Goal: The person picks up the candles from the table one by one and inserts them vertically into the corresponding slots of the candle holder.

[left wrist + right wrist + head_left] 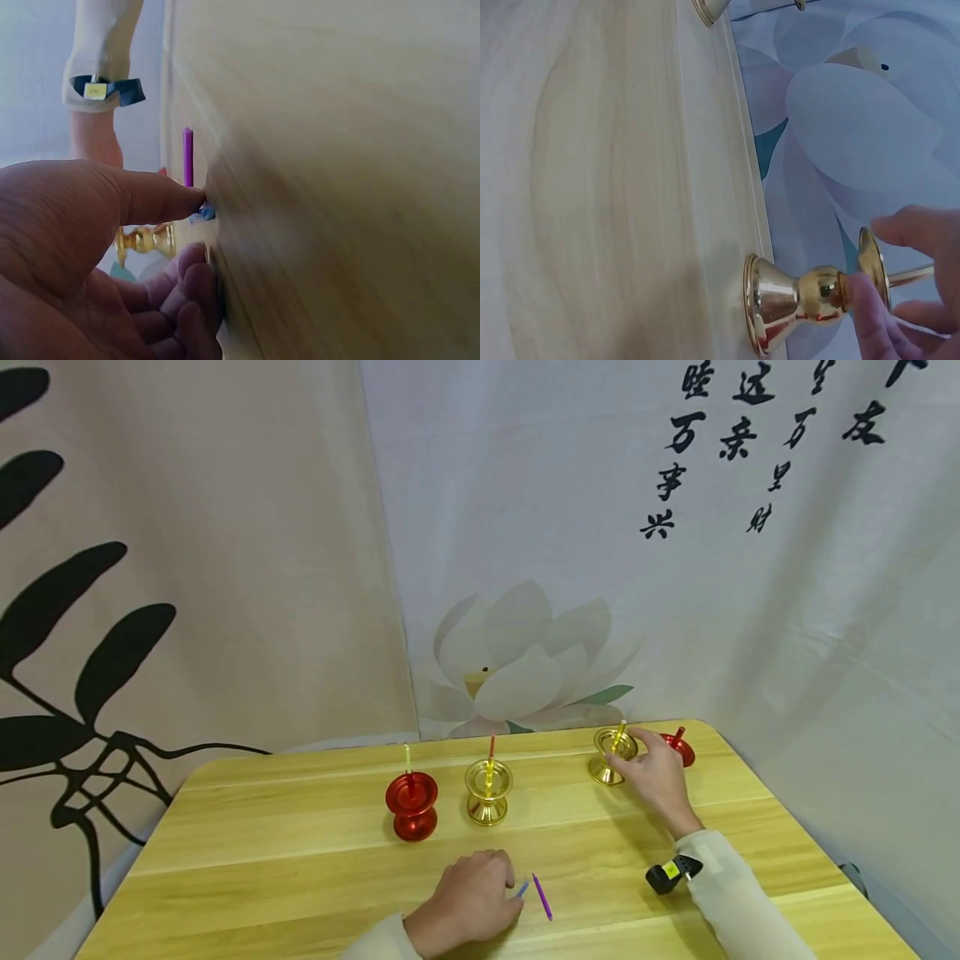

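My right hand (660, 778) holds the dish of a gold candle holder (817, 296) at the back right, its fingers and thumb at the rim; a slim yellow candle (618, 740) stands in it. Just right of that hand, a red candle holder (686, 752) bearing a red candle (678, 734) is partly hidden. Low over the front of the table, my left hand (476, 893) has its fingers curled and thumb apart from them. A short blue candle (204, 214) lies at the thumb tip, mostly covered in the head view. Beside it lies a purple candle (542, 897).
Left of centre stand a red candle holder (414, 827) with a pale-tipped candle (408, 758) and a gold candle holder (487, 811) with a red-tipped candle (492, 747). The wooden table (262, 835) backs onto a printed curtain (525, 527).
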A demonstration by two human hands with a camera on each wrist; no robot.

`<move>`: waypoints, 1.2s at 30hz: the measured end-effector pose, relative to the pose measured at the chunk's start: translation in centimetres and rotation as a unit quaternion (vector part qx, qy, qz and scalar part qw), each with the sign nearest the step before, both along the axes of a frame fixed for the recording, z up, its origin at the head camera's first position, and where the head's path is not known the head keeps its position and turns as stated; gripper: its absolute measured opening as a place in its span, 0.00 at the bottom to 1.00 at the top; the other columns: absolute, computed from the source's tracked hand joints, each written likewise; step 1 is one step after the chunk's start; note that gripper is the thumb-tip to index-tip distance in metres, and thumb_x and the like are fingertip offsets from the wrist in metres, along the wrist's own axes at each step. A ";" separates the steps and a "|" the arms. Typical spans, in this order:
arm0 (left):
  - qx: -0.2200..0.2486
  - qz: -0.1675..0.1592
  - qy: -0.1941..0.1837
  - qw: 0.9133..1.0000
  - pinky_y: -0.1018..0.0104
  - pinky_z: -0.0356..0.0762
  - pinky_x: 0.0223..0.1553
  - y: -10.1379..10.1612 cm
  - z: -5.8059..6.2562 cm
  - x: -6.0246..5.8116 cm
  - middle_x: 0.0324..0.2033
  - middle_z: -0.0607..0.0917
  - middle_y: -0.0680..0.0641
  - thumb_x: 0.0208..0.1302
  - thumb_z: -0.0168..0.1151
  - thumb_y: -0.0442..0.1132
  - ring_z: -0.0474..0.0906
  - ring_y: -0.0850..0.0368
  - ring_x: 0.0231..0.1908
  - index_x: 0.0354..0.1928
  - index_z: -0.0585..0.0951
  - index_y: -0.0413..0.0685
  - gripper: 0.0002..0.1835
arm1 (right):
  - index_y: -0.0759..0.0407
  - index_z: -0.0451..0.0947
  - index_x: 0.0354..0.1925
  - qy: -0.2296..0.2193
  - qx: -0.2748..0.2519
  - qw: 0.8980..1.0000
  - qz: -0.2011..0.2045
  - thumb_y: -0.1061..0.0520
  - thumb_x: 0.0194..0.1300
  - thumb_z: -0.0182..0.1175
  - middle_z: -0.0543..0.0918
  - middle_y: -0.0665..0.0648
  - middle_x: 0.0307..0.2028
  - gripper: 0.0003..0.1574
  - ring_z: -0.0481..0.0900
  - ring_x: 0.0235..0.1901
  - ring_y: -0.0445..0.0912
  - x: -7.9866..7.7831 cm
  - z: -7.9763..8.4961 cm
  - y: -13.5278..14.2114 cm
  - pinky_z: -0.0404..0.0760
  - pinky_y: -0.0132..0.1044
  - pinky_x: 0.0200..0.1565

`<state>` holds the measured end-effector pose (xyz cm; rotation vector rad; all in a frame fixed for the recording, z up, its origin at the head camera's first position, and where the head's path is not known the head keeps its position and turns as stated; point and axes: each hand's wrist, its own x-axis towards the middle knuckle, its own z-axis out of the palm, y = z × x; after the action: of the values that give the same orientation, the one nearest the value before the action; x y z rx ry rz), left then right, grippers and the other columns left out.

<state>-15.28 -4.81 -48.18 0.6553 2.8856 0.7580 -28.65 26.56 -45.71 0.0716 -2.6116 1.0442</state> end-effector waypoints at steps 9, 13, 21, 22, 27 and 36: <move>0.047 -0.014 0.000 0.999 0.68 0.72 0.28 -1.7 0.0 -0.2 0.27 0.75 0.63 0.65 0.79 0.42 0.71 0.69 0.29 0.31 0.84 0.56 0.10 | 0.71 0.75 0.72 -0.010 -0.025 0.999 0.032 0.55 0.67 0.80 0.84 0.71 0.57 0.44 0.83 0.28 0.43 -0.5 -0.5 0.6 0.76 0.32 0.27; 0.032 -0.030 0.010 0.999 0.69 0.73 0.30 -1.9 0.0 -0.3 0.28 0.75 0.63 0.68 0.77 0.40 0.70 0.69 0.30 0.32 0.85 0.56 0.09 | 0.70 0.75 0.74 -0.018 -0.033 0.998 0.046 0.54 0.67 0.80 0.79 0.71 0.68 0.44 0.85 0.34 0.47 -0.8 -0.7 0.9 0.79 0.31 0.30; -0.010 -0.063 0.014 0.998 0.70 0.73 0.33 -2.2 0.1 -0.1 0.32 0.72 0.60 0.77 0.69 0.38 0.67 0.67 0.32 0.37 0.81 0.54 0.08 | 0.67 0.77 0.72 -0.021 -0.041 0.996 0.071 0.56 0.66 0.81 0.82 0.72 0.64 0.43 0.89 0.48 0.61 -0.8 -0.9 0.7 0.85 0.36 0.37; -0.008 -0.063 0.013 0.998 0.70 0.73 0.33 -2.2 0.1 0.0 0.33 0.72 0.60 0.77 0.68 0.37 0.67 0.67 0.32 0.37 0.81 0.53 0.07 | 0.67 0.77 0.72 -0.021 -0.036 0.996 0.073 0.56 0.66 0.81 0.82 0.72 0.64 0.42 0.89 0.50 0.62 -0.7 -0.9 0.7 0.85 0.38 0.39; 0.029 -0.054 0.007 0.998 0.68 0.76 0.36 -2.4 0.1 -0.2 0.35 0.73 0.60 0.80 0.65 0.36 0.68 0.66 0.34 0.40 0.80 0.51 0.06 | 0.65 0.79 0.71 -0.013 -0.017 0.996 0.083 0.54 0.65 0.81 0.82 0.70 0.67 0.41 0.87 0.57 0.67 -0.6 -1.0 0.6 0.87 0.53 0.50; 0.170 -0.058 0.014 0.984 0.63 0.81 0.45 -1.9 0.3 -1.8 0.39 0.78 0.58 0.85 0.57 0.34 0.74 0.66 0.39 0.50 0.82 0.46 0.05 | 0.66 0.78 0.70 -0.032 -0.064 0.990 0.121 0.58 0.63 0.82 0.80 0.71 0.67 0.41 0.87 0.58 0.68 -0.5 -1.1 -0.1 0.86 0.36 0.47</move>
<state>-17.06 -6.75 -47.86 0.8636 2.7344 1.2477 -29.20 26.45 -46.80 0.3385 -2.6326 1.3142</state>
